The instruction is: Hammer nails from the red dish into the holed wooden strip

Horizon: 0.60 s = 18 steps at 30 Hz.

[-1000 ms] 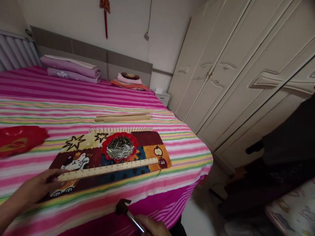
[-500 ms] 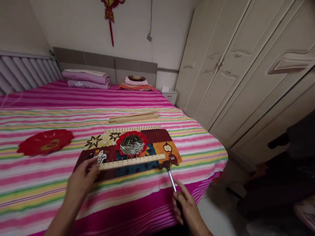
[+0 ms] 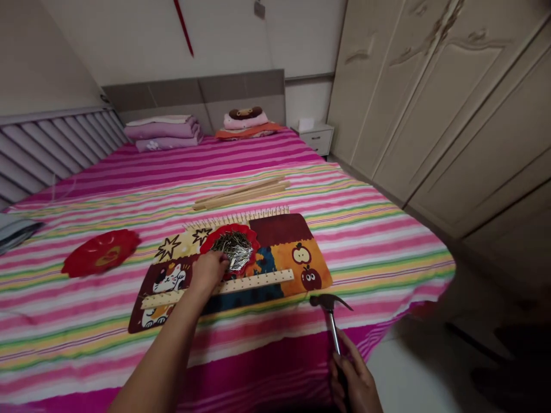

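Observation:
My right hand (image 3: 355, 373) is wrapped round the handle of a claw hammer (image 3: 330, 304), its head up over the bed's front edge. My left hand (image 3: 210, 269) reaches across a pale wooden strip (image 3: 258, 280) to a red scalloped dish (image 3: 253, 236) full of loose nails (image 3: 236, 249). Its fingers are drawn together at the near left of the pile; what is between them is hidden. Rows of small dark marks and some standing nails line the strip. It lies on a patterned mat (image 3: 284, 231) with cat and apple pictures.
Behind the dish stands another wooden strip (image 3: 241, 217) with a row of upright nails. Farther back lie several bare wooden strips (image 3: 245, 194). A red plate (image 3: 101, 252) rests on the striped bedspread (image 3: 379, 246) at left. Folded bedding (image 3: 163, 135) is by the headboard.
My left hand has left the strip's left end and moved right and forward to the nails in the dish. The hammer remains in my right hand. The view has tipped down.

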Available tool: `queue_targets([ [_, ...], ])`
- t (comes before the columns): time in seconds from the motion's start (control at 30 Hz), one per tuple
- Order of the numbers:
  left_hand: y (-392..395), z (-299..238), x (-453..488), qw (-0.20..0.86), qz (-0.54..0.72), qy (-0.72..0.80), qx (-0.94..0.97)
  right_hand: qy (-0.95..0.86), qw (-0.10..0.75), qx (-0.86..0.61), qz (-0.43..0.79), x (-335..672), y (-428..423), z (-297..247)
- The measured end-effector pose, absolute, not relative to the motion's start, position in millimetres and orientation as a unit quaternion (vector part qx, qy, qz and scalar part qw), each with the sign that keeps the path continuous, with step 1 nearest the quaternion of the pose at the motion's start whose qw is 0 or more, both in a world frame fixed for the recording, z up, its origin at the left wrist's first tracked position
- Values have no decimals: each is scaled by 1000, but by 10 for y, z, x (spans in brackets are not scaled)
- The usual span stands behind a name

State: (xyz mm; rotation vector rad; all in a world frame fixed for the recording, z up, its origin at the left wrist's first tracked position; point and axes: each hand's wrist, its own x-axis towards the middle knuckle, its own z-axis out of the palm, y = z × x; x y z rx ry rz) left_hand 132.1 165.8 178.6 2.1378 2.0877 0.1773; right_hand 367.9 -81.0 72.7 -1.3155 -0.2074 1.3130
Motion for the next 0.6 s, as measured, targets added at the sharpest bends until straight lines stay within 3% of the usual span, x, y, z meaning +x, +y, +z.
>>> queue_targets([
  [0.13, 1816, 1737, 1470, 88, -6, 733, 675, -73, 561, -584, 582, 3784, -753, 695],
  [0.37, 1838, 1781, 1507, 139, -3, 724, 676, -49, 540, -576, 612, 3897, -721, 652],
  [0.6, 1585, 1926, 1451, 274, 250, 666, 648, -47, 549, -558, 620, 3943, -719, 659],
])
